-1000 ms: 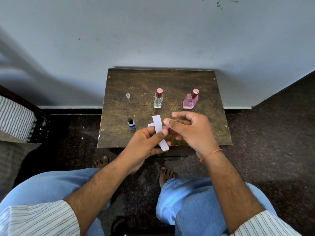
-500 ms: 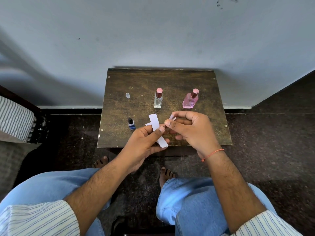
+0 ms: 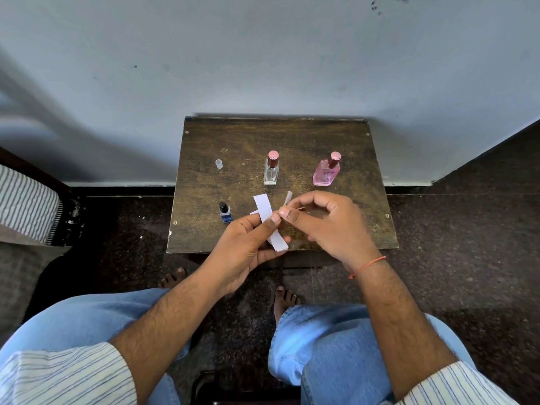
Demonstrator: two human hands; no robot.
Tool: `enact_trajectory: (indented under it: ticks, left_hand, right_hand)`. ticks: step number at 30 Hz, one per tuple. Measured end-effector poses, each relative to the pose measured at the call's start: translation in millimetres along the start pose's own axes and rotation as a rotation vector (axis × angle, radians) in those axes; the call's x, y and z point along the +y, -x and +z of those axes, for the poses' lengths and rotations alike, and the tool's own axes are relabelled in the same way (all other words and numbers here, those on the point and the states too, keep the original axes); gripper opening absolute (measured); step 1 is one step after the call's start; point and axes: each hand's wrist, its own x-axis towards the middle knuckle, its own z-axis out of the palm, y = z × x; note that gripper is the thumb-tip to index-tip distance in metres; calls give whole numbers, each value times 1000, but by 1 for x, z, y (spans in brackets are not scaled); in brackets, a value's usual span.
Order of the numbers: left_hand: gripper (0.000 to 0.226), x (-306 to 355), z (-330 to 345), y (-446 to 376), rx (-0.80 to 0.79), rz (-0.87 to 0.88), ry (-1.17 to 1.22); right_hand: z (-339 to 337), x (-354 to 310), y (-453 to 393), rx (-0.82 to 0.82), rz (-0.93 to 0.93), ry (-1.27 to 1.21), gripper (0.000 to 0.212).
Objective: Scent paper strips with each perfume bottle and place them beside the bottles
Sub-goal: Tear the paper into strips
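The right hand (image 3: 324, 220) has just peeled one thin white paper strip (image 3: 288, 197) from the white stack (image 3: 267, 213) pinched in the left hand (image 3: 248, 247) above the brown wooden table (image 3: 292, 135), ready for scenting.

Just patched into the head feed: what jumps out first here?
Both hands meet over the near edge of the small brown table: the left hand pinches a bunch of white paper strips, while the right hand draws one strip away. Behind them stand a clear bottle and a pink bottle, both capped.
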Motion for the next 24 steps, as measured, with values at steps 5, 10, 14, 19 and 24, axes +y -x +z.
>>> enact_trajectory:
  ticks: [5,10,14,19,24]
  left_hand:
    - [36,-1,1,1,-19,-57,-13]
    - [31,-2,-2,1,-25,-92,-58]
    - [30,-4,-2,1,-20,-91,-58]
    - [28,-4,-3,0,-31,-71,-73]
    - [27,-6,-4,0,-54,-49,-83]
  right_hand:
    - [-4,4,-1,-96,-137,178,13]
    - [-7,4,-2,-182,-173,110,12]
    - [-3,4,0,-214,-210,125,39]
    - [-1,-2,1,-219,-130,159,87]
    - [-2,1,0,-217,-162,125,29]
